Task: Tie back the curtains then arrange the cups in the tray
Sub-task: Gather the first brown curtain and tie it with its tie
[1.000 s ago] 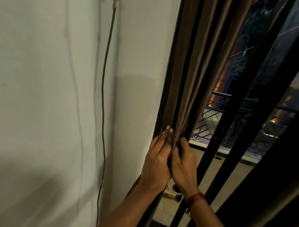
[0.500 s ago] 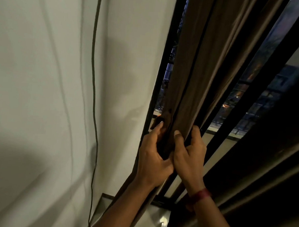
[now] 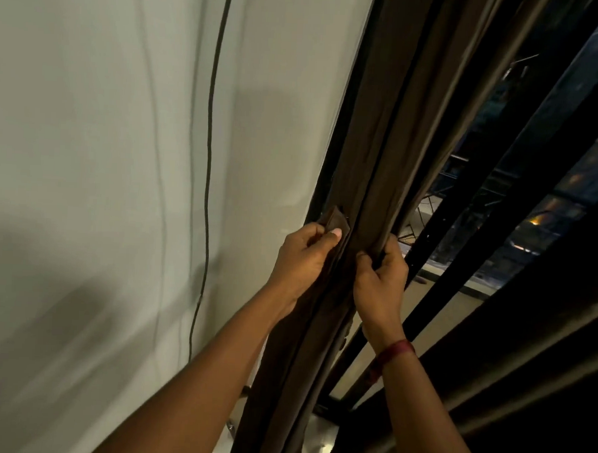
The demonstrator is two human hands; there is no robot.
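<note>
Pale painted wall (image 3: 88, 148) fills the left half of the view, seen from below and at a tilt. Next in extent, a brown curtain (image 3: 391, 127) hangs gathered into long vertical folds along the wall's right edge, running from the top of the frame down past both arms toward the floor (image 3: 322, 450). To its right stand the black bars of a window frame (image 3: 437, 239), with a dark night scene and a few orange lights behind them. A second curtain (image 3: 530, 380), darker and in shadow, crosses the lower right corner. Both bare forearms rise from the bottom edge and converge on the gathered curtain at mid-height, one on each side of it. The left hand (image 3: 301, 260), its back turned toward the wall, lies against the curtain's left edge. Its thumb and curled fingers (image 3: 312, 237) pinch a short brown fabric strip (image 3: 337, 219), whose free end stands up just above the thumbnail and touches the curtain. The right hand (image 3: 381, 281), back toward the camera, lies on the curtain's right edge, nearly level with the left. Its fingers are curled round an outer fold and grip it, so that the bundle sits between the two hands. A red thread band (image 3: 396, 352) circles the right wrist. A thin dark cable (image 3: 210, 154) runs down the wall, well apart from the left hand.
</note>
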